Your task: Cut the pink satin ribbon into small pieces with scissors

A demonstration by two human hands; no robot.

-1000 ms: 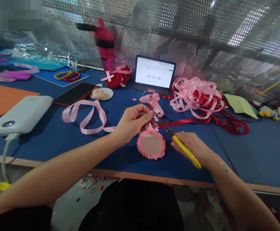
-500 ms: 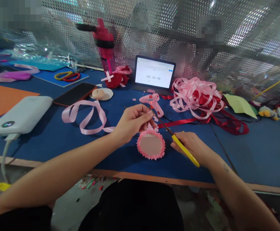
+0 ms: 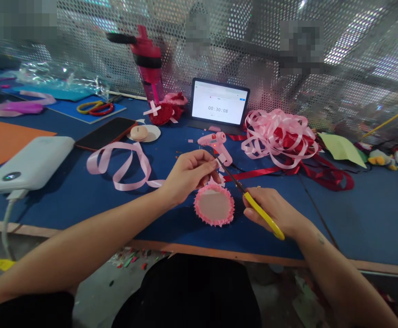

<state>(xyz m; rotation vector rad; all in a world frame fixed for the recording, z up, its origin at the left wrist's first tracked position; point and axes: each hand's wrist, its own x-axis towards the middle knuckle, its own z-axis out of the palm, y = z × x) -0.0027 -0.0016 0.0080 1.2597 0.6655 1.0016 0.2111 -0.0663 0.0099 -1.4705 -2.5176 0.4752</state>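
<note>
My right hand (image 3: 270, 209) grips yellow-handled scissors (image 3: 262, 213), their dark blades pointing up and left to the fingertips of my left hand (image 3: 194, 173). The left fingers are pinched together on a pink ribbon (image 3: 130, 173); its loose end curls over the table to the left, and the part at the fingertips is mostly hidden. A small pale piece (image 3: 221, 160) shows by the blade tips. Below the hands lies a round disc (image 3: 214, 206) with a ruffled pink edge. Just behind the left hand lies a pink glue gun (image 3: 219, 145).
A tablet (image 3: 219, 102) with a timer stands at the back, beside a heap of pink ribbon (image 3: 277, 136) and red ribbon (image 3: 329, 177). To the left are a white power bank (image 3: 31, 161), a phone (image 3: 106, 132) and a pink bottle (image 3: 147, 68). The table's front edge (image 3: 202, 253) is close.
The scissor blades have shifted very slightly at my left fingertips, and a small pale piece shows more clearly there. Otherwise both hands stay almost where they were.
</note>
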